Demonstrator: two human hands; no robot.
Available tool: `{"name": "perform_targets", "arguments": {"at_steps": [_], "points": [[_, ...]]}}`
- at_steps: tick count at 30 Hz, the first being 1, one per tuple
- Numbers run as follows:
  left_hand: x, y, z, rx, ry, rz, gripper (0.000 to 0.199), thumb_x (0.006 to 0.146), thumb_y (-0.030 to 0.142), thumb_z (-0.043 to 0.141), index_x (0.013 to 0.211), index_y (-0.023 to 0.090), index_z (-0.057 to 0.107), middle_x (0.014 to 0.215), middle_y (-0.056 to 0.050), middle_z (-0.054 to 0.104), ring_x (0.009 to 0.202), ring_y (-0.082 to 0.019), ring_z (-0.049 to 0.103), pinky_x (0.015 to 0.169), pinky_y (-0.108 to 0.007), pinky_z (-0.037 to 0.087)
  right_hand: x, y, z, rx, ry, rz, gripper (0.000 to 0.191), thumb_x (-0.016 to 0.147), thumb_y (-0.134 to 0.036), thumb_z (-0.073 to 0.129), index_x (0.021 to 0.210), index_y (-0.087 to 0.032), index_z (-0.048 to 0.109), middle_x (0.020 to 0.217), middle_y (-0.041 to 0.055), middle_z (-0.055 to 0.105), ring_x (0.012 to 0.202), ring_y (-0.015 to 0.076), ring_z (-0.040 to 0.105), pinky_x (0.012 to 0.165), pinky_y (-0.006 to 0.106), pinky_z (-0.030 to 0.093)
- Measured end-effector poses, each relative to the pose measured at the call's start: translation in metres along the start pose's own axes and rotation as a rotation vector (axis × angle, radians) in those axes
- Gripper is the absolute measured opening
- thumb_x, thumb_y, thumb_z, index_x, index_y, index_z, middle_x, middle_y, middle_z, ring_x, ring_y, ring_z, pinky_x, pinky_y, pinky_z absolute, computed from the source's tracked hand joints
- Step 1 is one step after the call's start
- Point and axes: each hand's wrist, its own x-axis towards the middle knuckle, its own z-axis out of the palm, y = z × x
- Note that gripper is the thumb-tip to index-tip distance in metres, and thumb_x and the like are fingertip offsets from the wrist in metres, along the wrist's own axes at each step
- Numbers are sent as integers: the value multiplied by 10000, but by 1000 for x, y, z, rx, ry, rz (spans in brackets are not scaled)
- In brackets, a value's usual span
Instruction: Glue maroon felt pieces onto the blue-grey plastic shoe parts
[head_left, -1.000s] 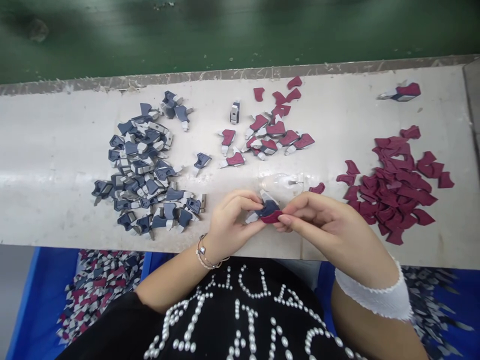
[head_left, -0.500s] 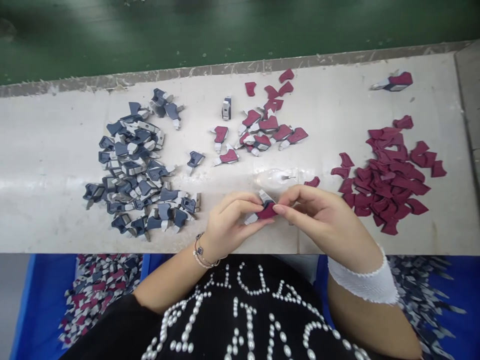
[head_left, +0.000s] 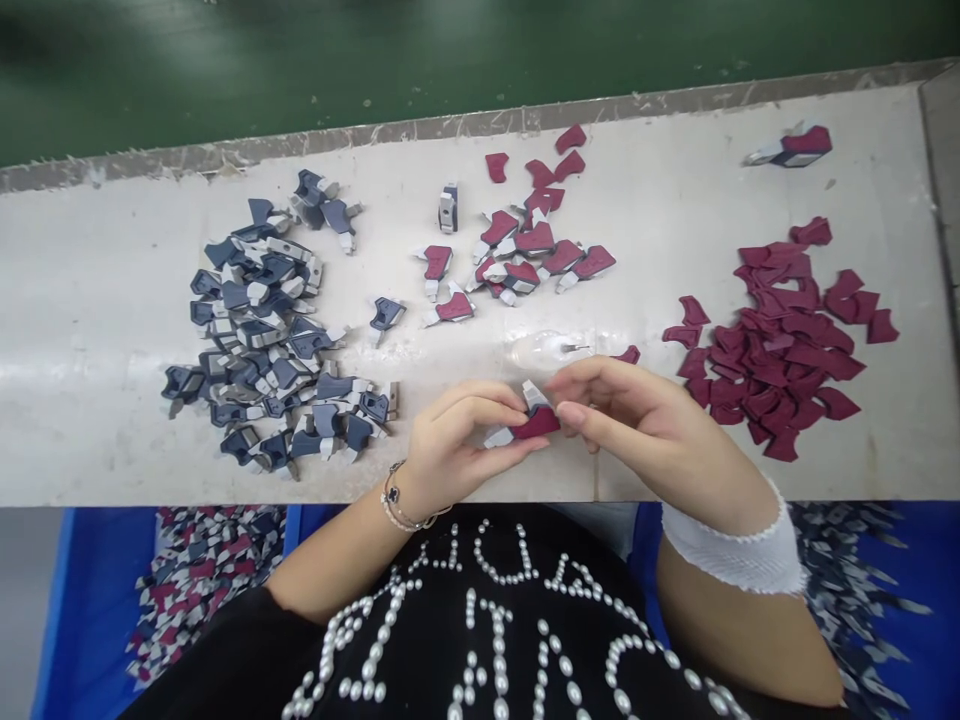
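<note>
Maroon-topped pc is clamped in my L fingers nr the surface's front edge, prob to steady it, R fingers apart just beside.

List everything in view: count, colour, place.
Held piece: 1, crimson-navy-grey, front middle
Navy-grey pieces: many, mostly heaped left
Upright piece: 1, grey-navy, back middle
Crimson-faced pieces: several, middle; one far right
Crimson covers: many, mostly heaped right
Table: 1, white, across middle
Green surface: 1, behind
Bins: 2+, blue, below table
Binned pieces: many, mixed colours, inside
Black top: 1, bottom
Bracelets: count unclear, left wrist
White band: 1, right forearm
Left hand: 1, holding piece
Right hand: 1, beside it
</note>
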Motion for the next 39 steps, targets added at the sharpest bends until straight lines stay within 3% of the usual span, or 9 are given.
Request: {"name": "perform_targets", "arguments": {"at_steps": [4,11,16,21,28,34,39], "points": [[1,1,-1,-31,-35,13,311,715,240,852,928,173,636,867,-23,720,827,-127,725,753,-249,640,0,-2,-3,-15,-97,-9,240,953,-414,595,1057,-246,733,1024,37,737,783,163,650,638,276,523],[1,1,-1,-42,-45,8,300,738,285,833,942,184,638,872,-27,723,812,-130,728,735,-257,647,-6,-6,3,-210,-25,-93,211,974,-356,567,1046,-240,728,1042,36,750,935,199,692,803,314,546],[1,1,-2,-43,-39,-12,302,725,255,842,941,166,650,890,-40,731,833,-133,730,766,-260,647,-8,-5,6,-266,8,-118,219,981,-339,553,1087,-230,710,1088,36,746,961,198,691,819,318,543],[2,1,-2,-49,-33,-3,267,740,255,831,931,173,662,876,-33,739,814,-130,730,742,-256,650,-10,-6,6,-213,-32,-125,181,978,-335,561,1098,-250,667,985,23,743,867,190,695,739,301,547],[2,3,-4,-25,-64,36,287,739,281,830,945,176,660,868,-29,744,790,-120,731,723,-230,644,-7,-7,3,-218,-64,-171,109,970,-281,564,936,-232,655,893,8,698,796,159,648,693,267,510],[2,3,-3,-28,-43,49,295,730,278,836,951,178,667,884,-25,747,790,-114,733,729,-219,643,-10,-8,2,-158,-98,-150,113,984,-297,553,1026,-239,641,947,0,701,812,137,644,676,242,506],[2,2,-2,-32,-50,54,267,740,234,828,937,155,666,889,-40,745,805,-113,732,750,-208,637,-9,-8,6,-212,-97,-136,101,984,-312,552,1010,-230,604,846,-18,665,710,122,619,661,251,494]]}}
